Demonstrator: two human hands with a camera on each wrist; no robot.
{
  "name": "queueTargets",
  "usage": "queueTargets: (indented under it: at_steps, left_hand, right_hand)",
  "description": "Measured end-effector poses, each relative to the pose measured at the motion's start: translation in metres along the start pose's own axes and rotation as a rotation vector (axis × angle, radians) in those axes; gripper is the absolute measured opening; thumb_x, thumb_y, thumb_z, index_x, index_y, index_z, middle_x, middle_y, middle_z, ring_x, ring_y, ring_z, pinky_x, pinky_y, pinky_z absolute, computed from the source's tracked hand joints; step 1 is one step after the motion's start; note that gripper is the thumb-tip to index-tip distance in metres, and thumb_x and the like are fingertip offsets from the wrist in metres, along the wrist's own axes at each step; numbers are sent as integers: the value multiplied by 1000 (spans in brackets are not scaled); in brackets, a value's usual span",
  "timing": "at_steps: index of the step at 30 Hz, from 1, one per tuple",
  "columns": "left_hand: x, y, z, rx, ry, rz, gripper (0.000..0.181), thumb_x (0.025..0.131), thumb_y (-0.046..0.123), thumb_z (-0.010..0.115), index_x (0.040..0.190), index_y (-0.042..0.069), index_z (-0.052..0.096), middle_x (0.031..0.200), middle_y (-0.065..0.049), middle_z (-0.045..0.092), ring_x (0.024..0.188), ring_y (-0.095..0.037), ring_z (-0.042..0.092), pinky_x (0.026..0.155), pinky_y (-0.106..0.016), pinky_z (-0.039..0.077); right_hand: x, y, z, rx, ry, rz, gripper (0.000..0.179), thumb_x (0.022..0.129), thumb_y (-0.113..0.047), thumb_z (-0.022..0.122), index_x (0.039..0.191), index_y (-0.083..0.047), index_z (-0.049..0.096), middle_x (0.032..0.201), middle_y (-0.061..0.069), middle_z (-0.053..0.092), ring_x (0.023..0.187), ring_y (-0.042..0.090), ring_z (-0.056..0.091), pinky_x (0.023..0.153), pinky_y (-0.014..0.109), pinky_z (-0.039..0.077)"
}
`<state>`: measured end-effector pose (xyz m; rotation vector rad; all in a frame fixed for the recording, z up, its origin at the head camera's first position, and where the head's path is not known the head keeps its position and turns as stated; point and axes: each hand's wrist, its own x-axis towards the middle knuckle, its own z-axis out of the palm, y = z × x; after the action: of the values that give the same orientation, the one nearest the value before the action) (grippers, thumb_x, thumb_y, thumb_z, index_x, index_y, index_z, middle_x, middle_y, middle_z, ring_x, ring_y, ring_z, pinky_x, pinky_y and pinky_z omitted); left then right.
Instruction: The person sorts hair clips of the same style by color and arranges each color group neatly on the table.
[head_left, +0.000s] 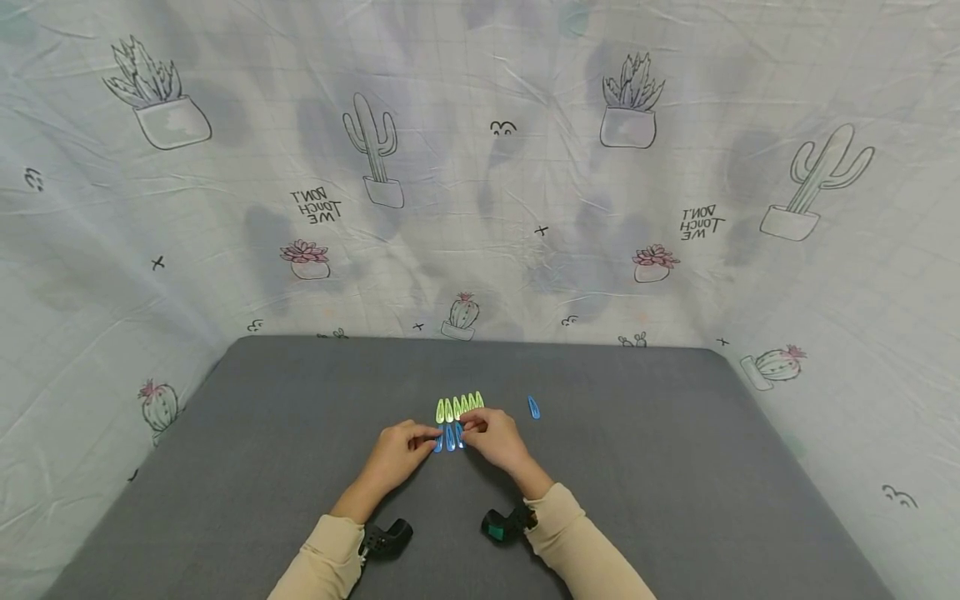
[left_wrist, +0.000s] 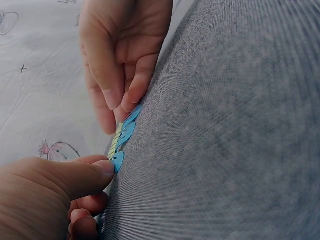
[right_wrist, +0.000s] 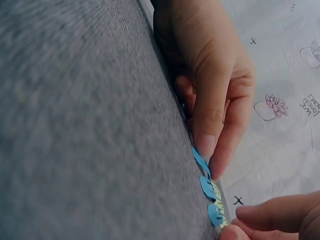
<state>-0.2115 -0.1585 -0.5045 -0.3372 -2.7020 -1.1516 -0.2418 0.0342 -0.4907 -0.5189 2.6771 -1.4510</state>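
Several yellow-green snap hair clips [head_left: 448, 409] lie side by side in a row on the grey table. Just below them, three blue snap hair clips [head_left: 450, 438] form a second row. My left hand [head_left: 397, 452] has its thumb and index finger at the leftmost blue hair clip [left_wrist: 118, 162], pinching it at the table surface. With thumb and index finger my right hand [head_left: 495, 437] pinches the rightmost blue hair clip [right_wrist: 200, 159] of that row. Its fingers partly cover the right end of the green row in the head view.
One more blue hair clip [head_left: 533, 407] lies apart, to the right of my right hand. The dark grey table [head_left: 660, 467] meets a pale printed curtain [head_left: 480, 167] at its back and sides. Black wrist cameras [head_left: 390, 539] hang below both wrists.
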Motion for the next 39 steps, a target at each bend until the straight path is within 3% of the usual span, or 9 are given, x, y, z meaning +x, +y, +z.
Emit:
queueTargets:
  at_steps: [7, 15, 22, 27, 32, 39]
  left_hand:
    - [1, -3, 2, 14, -1, 3, 16, 79, 11, 75, 95, 14, 77, 61, 9, 45, 54, -2, 39, 51, -20, 35]
    - [2, -4, 3, 26, 0, -1, 17, 79, 11, 75, 96, 15, 77, 61, 9, 45, 54, -2, 39, 51, -21, 35]
    - [2, -3, 4, 33, -1, -4, 17, 80, 11, 74, 97, 16, 77, 63, 9, 46, 54, -2, 38, 51, -21, 36]
    - [2, -3, 3, 21, -11, -4, 17, 80, 11, 74, 97, 16, 77, 62, 9, 46, 54, -2, 39, 51, -21, 36]
    - [2, -3, 3, 21, -15, -11, 17, 81, 11, 73, 97, 16, 76, 63, 9, 46, 55, -3, 39, 51, -21, 35]
    - [2, -3, 3, 19, -13, -12, 18, 80, 10, 74, 97, 16, 76, 63, 9, 47, 55, -3, 39, 51, -21, 35]
  right_hand:
    - [-4, 4, -10, 63, -45, 11, 26, 84, -6, 65, 109, 1, 67, 96, 13, 70, 85, 21, 66, 66, 25, 52]
    - [-8, 12, -27, 98, -45, 4, 29, 87, -8, 64, 114, 2, 64, 104, 15, 68, 93, 26, 66, 70, 28, 53]
    - [-10, 19, -42, 123, -13, 52, 32, 88, -8, 64, 119, 0, 62, 111, 15, 66, 102, 29, 64, 76, 33, 53]
    - [-16, 6, -59, 146, 30, 38, 33, 86, 0, 63, 118, 8, 60, 110, 24, 65, 102, 36, 63, 79, 39, 53]
    - [-23, -2, -77, 137, 41, 31, 33, 87, 1, 63, 118, 11, 59, 110, 27, 64, 100, 37, 63, 73, 29, 52]
    - [-24, 8, -92, 158, 85, 51, 35, 87, 0, 63, 120, 10, 58, 113, 28, 63, 103, 38, 62, 72, 22, 49]
